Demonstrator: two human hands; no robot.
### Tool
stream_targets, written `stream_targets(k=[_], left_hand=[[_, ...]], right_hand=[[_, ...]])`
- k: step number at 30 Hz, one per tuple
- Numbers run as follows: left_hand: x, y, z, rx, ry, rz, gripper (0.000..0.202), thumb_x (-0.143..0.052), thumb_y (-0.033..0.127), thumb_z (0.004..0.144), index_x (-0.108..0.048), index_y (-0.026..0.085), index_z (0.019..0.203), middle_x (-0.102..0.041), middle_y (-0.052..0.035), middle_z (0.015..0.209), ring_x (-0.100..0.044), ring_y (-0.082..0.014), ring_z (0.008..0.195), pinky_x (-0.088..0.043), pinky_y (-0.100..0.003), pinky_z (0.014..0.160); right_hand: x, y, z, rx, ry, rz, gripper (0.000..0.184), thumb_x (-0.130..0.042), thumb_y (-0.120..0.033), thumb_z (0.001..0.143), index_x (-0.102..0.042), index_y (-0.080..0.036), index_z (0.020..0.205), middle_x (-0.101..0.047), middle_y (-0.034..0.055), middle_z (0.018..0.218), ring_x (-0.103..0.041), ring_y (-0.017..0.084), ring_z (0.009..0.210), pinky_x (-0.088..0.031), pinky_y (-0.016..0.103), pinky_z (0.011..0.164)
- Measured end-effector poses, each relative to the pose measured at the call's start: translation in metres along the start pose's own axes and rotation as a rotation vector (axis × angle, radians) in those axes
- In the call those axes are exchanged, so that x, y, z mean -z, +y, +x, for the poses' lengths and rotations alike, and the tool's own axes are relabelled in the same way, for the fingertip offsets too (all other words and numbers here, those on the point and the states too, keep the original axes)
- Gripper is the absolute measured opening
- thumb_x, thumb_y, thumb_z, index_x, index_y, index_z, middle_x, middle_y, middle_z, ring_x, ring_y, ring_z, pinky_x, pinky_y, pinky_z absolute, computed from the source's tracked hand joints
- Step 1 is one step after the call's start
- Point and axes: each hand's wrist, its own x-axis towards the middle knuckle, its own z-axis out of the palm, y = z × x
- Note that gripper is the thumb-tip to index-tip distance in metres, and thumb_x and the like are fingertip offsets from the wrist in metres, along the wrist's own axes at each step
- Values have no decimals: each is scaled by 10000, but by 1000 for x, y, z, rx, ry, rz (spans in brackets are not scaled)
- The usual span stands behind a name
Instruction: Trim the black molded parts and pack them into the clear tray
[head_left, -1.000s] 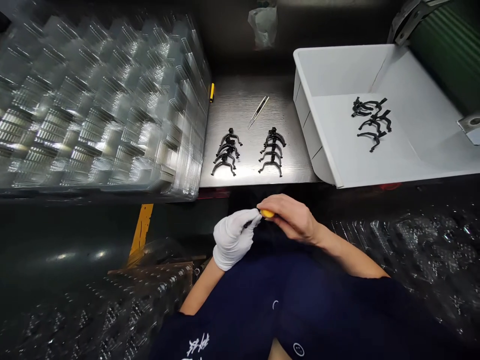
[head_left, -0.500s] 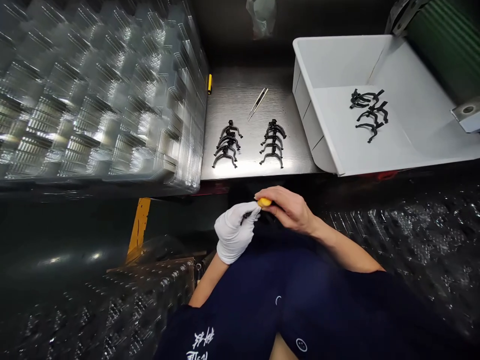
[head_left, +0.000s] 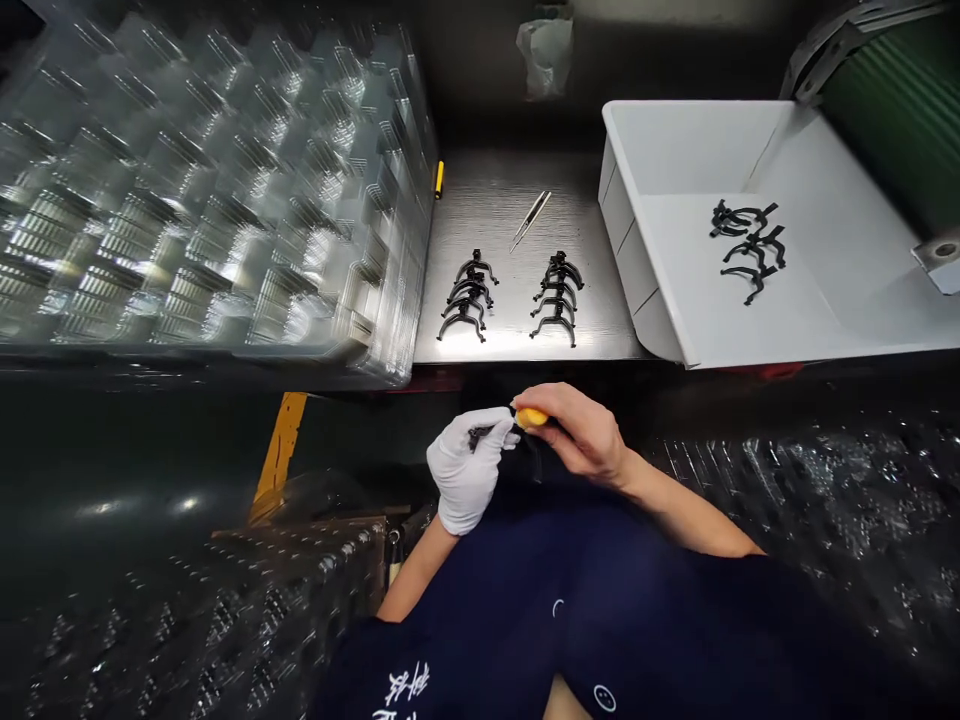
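Observation:
My left hand [head_left: 465,475], in a white glove, is closed on a black curved plastic part [head_left: 480,434], mostly hidden by the fingers. My bare right hand [head_left: 589,432] grips a small tool with a yellow handle [head_left: 532,417]. Its working end meets the gloved fingertips and cannot be made out. Both hands are in front of the bench edge, close to my body. Beyond them on the metal bench, black curved clips stand in a left row [head_left: 462,322] and a right row [head_left: 556,320].
Stacked clear plastic trays [head_left: 330,345] fill the left. A white bin [head_left: 660,300] on the right holds several black clips [head_left: 750,245]. A slim utility knife [head_left: 531,221] lies behind the rows, and a yellow object [head_left: 439,180] lies beside the trays.
The view has shifted slightly, so the bench appears lower and further right. My right hand has turned a little, showing more of the yellow handle. Both hands keep their holds.

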Motion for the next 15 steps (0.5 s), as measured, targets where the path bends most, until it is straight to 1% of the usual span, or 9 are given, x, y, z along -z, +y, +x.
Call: stream_targets(k=[2,4,5,7,9,12,13,15], left_hand=[[-3,0,0,34,26,-25,124,-779,298,848,-753,186,894,-749,1,728,-710,-125,567,-609,-221,584],[-5,1,2,96,60,-77,125,-781,296,843,-750,185,890,-735,8,688,-701,-122,555,-603,-217,575],[-6,2,3,128,83,-105,127,-781,296,841,-747,183,889,-729,11,675,-697,-121,549,-599,-215,568],[-9,4,6,173,125,-145,141,-788,297,827,-741,176,884,-725,9,669,-690,-120,542,-590,-213,556],[-13,6,10,223,134,-172,155,-787,305,815,-731,167,856,-718,6,658,-674,-116,521,-573,-208,532],[-18,11,14,304,139,-189,162,-772,307,806,-710,158,822,-706,6,644,-654,-109,503,-554,-204,519],[-20,12,15,317,146,-192,158,-766,301,803,-702,157,815,-701,8,638,-650,-108,503,-551,-205,521],[-22,14,17,313,165,-197,148,-760,285,796,-686,157,802,-688,13,626,-642,-106,508,-543,-206,528]], right_hand=[[-2,4,1,-18,27,-37,272,-584,-138,967,-636,-211,1224,-744,85,1060,-709,208,983,-594,348,895],[-4,8,1,-86,107,-67,275,-599,-135,958,-644,-218,1216,-746,79,1046,-713,207,955,-597,348,882],[-5,9,0,-84,130,-54,285,-607,-135,953,-643,-225,1221,-746,76,1054,-712,210,963,-598,353,884],[-7,12,-2,-17,130,-14,309,-604,-133,950,-636,-234,1241,-744,75,1083,-708,218,998,-602,369,893],[-7,14,-4,12,150,-48,287,-586,-138,957,-648,-234,1221,-747,75,1070,-711,222,997,-607,378,888],[-6,15,-5,-112,255,-141,244,-586,-168,966,-660,-229,1190,-752,74,1034,-720,220,961,-609,379,885],[-6,15,-6,-124,270,-137,250,-592,-171,964,-656,-230,1199,-751,76,1040,-720,222,964,-610,384,886],[-8,13,-7,-48,257,-85,296,-604,-157,953,-635,-234,1238,-750,84,1069,-717,234,985,-616,402,873]])
